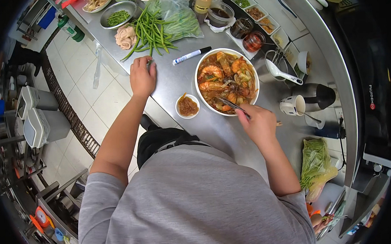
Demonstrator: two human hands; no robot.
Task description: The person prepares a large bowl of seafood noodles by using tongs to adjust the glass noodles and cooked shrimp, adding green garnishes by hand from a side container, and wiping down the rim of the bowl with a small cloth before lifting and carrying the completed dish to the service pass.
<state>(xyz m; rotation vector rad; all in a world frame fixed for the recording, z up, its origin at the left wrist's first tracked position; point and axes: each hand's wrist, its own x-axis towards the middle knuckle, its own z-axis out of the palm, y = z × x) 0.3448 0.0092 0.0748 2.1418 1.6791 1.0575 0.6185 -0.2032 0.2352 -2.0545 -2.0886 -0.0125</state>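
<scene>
My right hand [258, 122] is closed on metal tongs [232, 104], whose tips reach into a large white bowl [197, 86] of shrimp, vegetables and noodles in brown sauce. A small white bowl [187, 106] of glassy brown noodles stands to its left. My left hand [143, 77] rests at the steel counter's edge with curled fingers, close to the long green beans [152, 29]; whether something is between the fingers cannot be told. A blue and white marker [191, 55] with a black cap lies between that hand and the large bowl.
Jars of dark sauce [241, 28] and red sauce [254, 41], a whisk, a white ladle [282, 73] and a patterned mug [292, 105] line the right side. A metal bowl of cut beans [118, 18] stands at the back left. Another person's hand [319, 226] shows at the lower right.
</scene>
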